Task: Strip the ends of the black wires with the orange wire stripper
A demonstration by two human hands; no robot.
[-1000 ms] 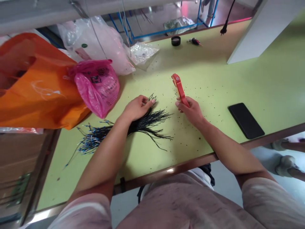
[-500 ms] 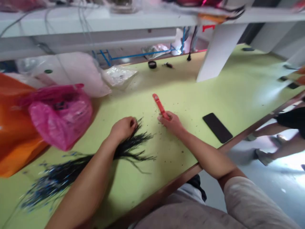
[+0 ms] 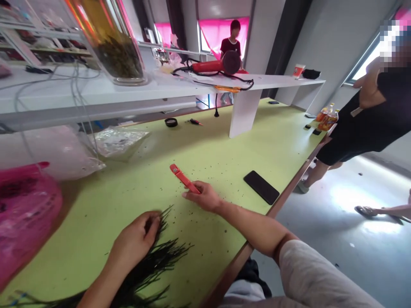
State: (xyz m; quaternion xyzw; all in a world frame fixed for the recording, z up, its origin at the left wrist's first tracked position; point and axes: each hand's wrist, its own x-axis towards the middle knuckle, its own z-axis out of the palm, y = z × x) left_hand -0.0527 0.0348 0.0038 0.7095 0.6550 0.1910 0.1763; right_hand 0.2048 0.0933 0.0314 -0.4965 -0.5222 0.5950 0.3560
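Note:
My left hand [image 3: 135,241] rests on a bundle of thin black wires [image 3: 154,267] lying on the light green table [image 3: 224,154], its fingers curled and pinching into the wire ends. My right hand [image 3: 205,197] is closed around the handle of a red hand tool [image 3: 183,179], which points up and to the left over the table. Small dark wire scraps are scattered around both hands.
A black phone [image 3: 261,187] lies near the right table edge. A pink bag [image 3: 25,205] and clear plastic bags [image 3: 117,140] sit left. A white shelf [image 3: 192,87] carries a red heat gun [image 3: 218,65]. A person in black [image 3: 366,115] stands at right; another stands far back.
The view has swung up and to the right, showing the room and people. My hands keep their holds on the wires and the red tool.

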